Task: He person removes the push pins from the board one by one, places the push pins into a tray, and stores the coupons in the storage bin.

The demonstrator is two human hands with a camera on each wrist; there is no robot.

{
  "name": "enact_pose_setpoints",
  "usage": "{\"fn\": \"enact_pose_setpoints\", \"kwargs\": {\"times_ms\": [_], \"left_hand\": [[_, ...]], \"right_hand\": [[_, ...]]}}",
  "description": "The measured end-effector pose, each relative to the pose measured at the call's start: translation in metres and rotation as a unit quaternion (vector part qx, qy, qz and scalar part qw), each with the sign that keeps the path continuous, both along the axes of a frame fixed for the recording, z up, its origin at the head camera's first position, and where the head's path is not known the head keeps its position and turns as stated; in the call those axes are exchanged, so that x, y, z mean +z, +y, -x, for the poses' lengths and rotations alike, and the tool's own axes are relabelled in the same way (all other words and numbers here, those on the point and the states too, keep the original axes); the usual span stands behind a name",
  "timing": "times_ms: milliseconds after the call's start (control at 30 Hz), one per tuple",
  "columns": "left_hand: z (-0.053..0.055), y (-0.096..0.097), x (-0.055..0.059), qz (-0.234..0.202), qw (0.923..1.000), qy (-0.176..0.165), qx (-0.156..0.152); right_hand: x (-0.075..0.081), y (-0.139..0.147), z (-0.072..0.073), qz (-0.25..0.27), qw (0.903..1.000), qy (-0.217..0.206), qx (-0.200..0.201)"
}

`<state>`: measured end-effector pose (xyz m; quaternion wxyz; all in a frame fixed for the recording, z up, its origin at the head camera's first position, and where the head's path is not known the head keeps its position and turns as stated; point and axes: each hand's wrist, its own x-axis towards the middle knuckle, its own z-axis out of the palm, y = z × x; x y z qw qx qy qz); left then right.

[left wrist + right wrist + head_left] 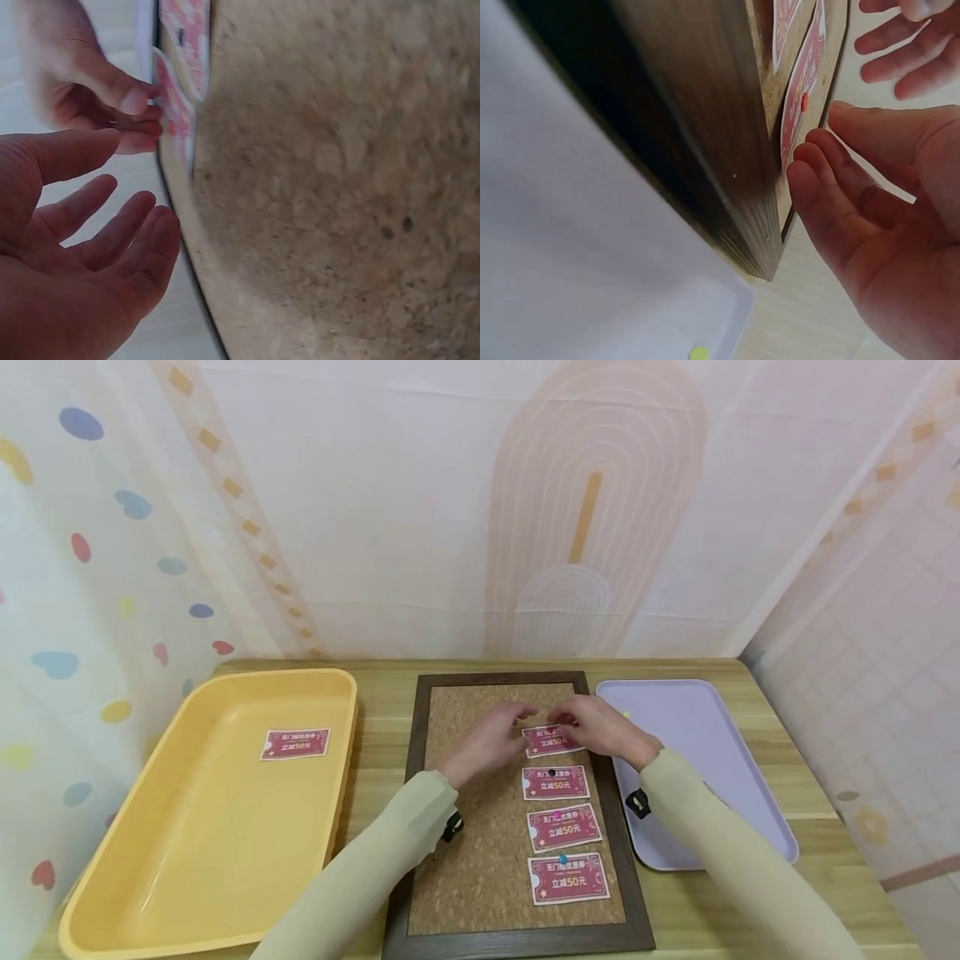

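A framed corkboard [468, 877] bears a column of red-and-white coupons along its right side. Over the top coupon [547, 744], my right hand [603, 728] holds its fingers close to a red push pin [805, 103], which is stuck in the paper; thumb and fingertips are apart, gripping nothing. My left hand [486, 745] hovers at the coupon's left edge, fingers loosely bent and empty in the left wrist view. Below it, coupons hang on a black pin [552, 772], a pink pin [557, 816] and a blue pin [562, 859].
To the left stands a yellow tray [217, 827] with one coupon [296, 744] lying in it. A pale purple tray [675, 693] sits right of the board, with a small yellow pin [698, 352] in it. A patterned curtain [420, 527] hangs behind the wooden table [382, 718].
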<state>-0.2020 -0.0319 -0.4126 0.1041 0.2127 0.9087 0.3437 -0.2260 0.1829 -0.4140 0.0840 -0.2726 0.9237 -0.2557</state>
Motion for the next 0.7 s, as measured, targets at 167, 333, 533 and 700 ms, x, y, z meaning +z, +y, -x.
{"fn": "enact_pose_setpoints", "kwargs": {"times_ms": [167,333,533,700], "left_hand": [[0.009,0.004,-0.007,0.050,0.9987,0.002,0.004],[0.016,0.006,-0.012,0.077,0.9969,0.010,0.005],[0.022,0.008,-0.016,0.084,0.9964,0.007,0.010],[0.023,0.011,-0.018,0.089,0.9957,-0.004,0.025]], "right_hand": [[-0.002,0.000,0.005,-0.003,0.9999,-0.012,-0.010],[-0.003,-0.001,0.009,0.000,0.9992,-0.037,-0.013],[-0.005,0.000,0.014,0.000,0.9985,-0.052,-0.016],[-0.006,0.001,0.017,0.007,0.9972,-0.072,-0.017]]}}
